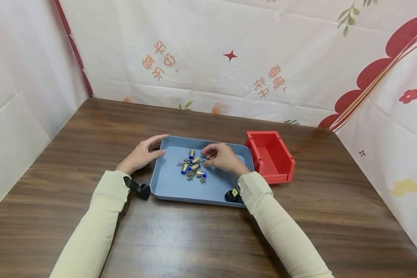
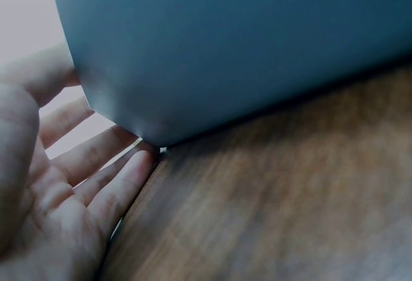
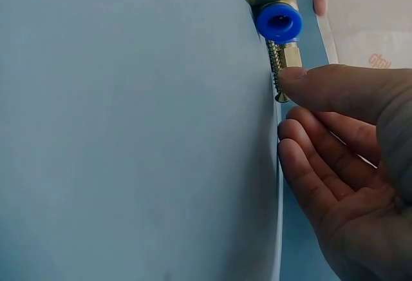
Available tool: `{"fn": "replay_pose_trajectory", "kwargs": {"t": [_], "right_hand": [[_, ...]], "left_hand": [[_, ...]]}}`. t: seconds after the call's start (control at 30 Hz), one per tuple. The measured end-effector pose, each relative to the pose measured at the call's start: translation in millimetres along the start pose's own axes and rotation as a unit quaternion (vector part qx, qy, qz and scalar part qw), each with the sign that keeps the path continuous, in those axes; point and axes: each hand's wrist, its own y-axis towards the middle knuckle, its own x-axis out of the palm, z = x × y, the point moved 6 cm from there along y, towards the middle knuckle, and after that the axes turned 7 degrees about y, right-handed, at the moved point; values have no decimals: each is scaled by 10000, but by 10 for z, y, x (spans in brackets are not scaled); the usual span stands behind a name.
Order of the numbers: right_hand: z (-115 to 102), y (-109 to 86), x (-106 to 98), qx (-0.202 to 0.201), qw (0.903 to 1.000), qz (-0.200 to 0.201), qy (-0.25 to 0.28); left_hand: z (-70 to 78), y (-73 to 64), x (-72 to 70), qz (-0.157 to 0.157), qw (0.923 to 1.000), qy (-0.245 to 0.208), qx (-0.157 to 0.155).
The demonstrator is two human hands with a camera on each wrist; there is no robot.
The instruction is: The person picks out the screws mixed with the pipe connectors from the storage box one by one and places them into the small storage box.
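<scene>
At the left end of a shallow blue-grey tray (image 1: pixel 173 189), my left hand (image 1: pixel 143 155) rests against the corner, thumb at the rim. Its other fingers lie loosely extended along the outer wall in the left wrist view. My right hand (image 1: pixel 222 157) hovers over the tray, fingers loosely bent, with a gap between thumb and forefinger in the head view. Beside it lies a pile of brass pneumatic fittings (image 1: pixel 195 166) with blue collars, mixed with several screws (image 1: pixel 192 177). In the right wrist view the thumb tip overlaps a screw (image 3: pixel 278 87), below a blue-collared fitting (image 3: pixel 279 23); contact is unclear.
A red plastic bin (image 1: pixel 271 156) stands against the tray's right side, with a small screw-like piece at its left inner wall. The brown wooden table (image 1: pixel 180 235) meets a printed white cloth (image 1: pixel 201 58) at the back and sides. Black wrist cameras (image 1: pixel 139 189) sit low beside both hands.
</scene>
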Motion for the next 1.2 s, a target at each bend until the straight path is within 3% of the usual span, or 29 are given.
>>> {"fn": "replay_pose_trajectory", "kwargs": {"t": [0.77, 1.2], "right_hand": [[-32, -32, 46, -68, 9998, -166, -86], [-22, -32, 24, -71, 9999, -56, -63]], "left_hand": [[3, -13, 15, 43, 10000, -24, 49], [18, -13, 12, 48, 9999, -34, 81]]}}
